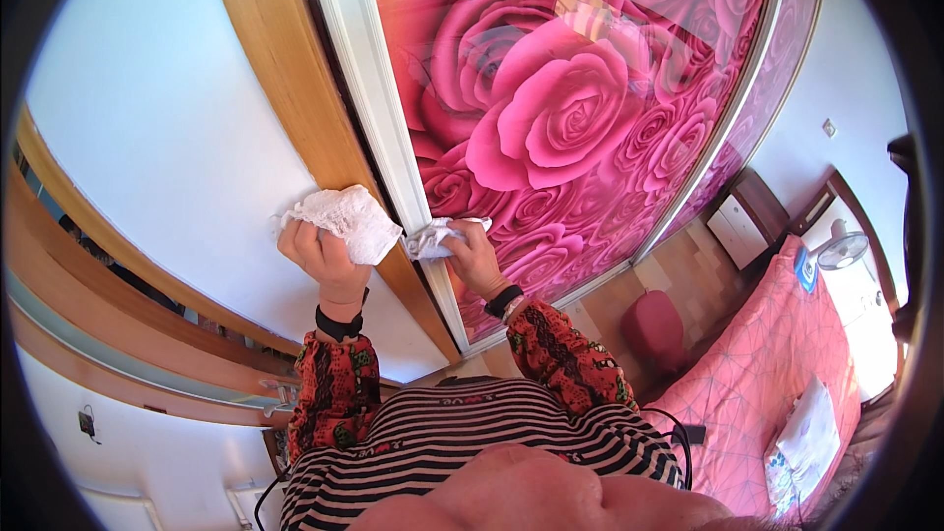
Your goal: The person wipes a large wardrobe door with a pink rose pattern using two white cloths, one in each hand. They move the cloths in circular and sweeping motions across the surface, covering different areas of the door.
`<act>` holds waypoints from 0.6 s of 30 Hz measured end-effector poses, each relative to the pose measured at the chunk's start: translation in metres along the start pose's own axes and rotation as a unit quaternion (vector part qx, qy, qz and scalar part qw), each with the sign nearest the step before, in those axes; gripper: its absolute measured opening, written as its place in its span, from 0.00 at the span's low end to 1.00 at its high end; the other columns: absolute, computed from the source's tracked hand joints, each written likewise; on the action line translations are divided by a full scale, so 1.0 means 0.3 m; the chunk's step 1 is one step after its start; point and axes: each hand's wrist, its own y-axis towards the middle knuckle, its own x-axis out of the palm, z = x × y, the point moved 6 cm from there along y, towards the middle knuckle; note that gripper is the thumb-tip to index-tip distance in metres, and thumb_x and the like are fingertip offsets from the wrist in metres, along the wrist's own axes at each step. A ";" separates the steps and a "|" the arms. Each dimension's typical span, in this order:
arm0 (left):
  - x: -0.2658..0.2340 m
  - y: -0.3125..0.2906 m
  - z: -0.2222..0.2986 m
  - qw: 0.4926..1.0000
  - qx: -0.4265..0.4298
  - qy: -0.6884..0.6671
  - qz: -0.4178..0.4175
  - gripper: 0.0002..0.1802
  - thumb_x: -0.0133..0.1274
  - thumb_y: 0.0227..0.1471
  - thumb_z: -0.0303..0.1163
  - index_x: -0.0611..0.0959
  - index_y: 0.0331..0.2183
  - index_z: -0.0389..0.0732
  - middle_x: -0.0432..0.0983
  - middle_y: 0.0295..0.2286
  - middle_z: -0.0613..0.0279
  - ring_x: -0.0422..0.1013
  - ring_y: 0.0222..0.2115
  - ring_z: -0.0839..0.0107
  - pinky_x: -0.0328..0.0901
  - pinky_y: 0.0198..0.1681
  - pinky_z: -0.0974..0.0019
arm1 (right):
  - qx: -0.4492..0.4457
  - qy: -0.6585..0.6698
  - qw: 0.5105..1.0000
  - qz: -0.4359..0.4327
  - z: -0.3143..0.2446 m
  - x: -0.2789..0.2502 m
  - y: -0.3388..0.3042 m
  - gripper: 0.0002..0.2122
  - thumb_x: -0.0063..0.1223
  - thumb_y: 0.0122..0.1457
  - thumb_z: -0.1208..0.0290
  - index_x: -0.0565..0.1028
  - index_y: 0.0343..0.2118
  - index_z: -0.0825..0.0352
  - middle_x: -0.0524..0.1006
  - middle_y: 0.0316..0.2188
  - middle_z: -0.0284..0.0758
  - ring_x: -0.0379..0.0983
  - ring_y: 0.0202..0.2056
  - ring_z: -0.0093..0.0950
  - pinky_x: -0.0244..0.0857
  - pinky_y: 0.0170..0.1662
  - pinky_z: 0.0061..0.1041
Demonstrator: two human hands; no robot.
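Note:
My left hand (326,261) is closed on a crumpled white cloth (356,219), which lies against the wooden trim (285,69) beside a white wall. Just to the right, my right hand (476,262) grips a greyish-white cloth (430,240) at the white frame edge (372,59) of a sliding door. Whether the two cloths are joined cannot be made out. The glossy door panel (580,118) carries a print of large pink roses and stands right beyond my right hand. My fingertips are partly hidden in the folds of both cloths.
On the right stands a bed with a pink patterned cover (757,364), a pillow (806,438) and a small fan (842,248). A dark red stool (653,326) sits on the wooden floor (678,270), near a nightstand (744,219). At the left is a wood-edged doorway (118,280).

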 end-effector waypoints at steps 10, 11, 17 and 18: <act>0.000 0.000 -0.002 1.000 0.018 -0.003 0.014 0.22 0.65 0.49 0.37 0.80 0.43 0.35 0.70 0.45 0.58 0.63 0.47 0.53 0.62 0.49 0.52 | -0.005 -0.022 0.995 0.101 0.007 -0.162 0.289 0.19 0.55 0.44 0.85 0.77 0.42 0.63 0.72 0.41 0.43 0.69 0.42 0.44 0.65 0.45 0.38; 0.000 0.002 -0.002 1.000 0.018 -0.002 0.015 0.22 0.65 0.49 0.37 0.80 0.43 0.35 0.70 0.45 0.58 0.63 0.47 0.53 0.62 0.49 0.52 | -0.021 -0.035 0.992 0.116 -0.003 -0.188 0.339 0.20 0.56 0.43 0.85 0.78 0.42 0.63 0.72 0.41 0.43 0.69 0.43 0.44 0.65 0.45 0.38; -0.004 0.010 0.004 0.999 0.019 -0.008 0.033 0.18 0.67 0.46 0.29 0.81 0.39 0.36 0.71 0.43 0.57 0.64 0.45 0.54 0.64 0.46 0.54 | -0.038 -0.076 0.962 0.260 -0.022 -0.346 0.565 0.20 0.57 0.46 0.86 0.78 0.43 0.62 0.72 0.42 0.41 0.70 0.42 0.39 0.67 0.44 0.32; -0.002 0.010 0.002 0.999 0.020 -0.004 0.028 0.19 0.67 0.47 0.32 0.80 0.40 0.36 0.71 0.44 0.57 0.63 0.46 0.53 0.63 0.48 0.53 | -0.035 -0.084 0.952 0.291 -0.013 -0.365 0.579 0.20 0.57 0.46 0.86 0.78 0.43 0.62 0.71 0.42 0.41 0.70 0.42 0.39 0.67 0.43 0.31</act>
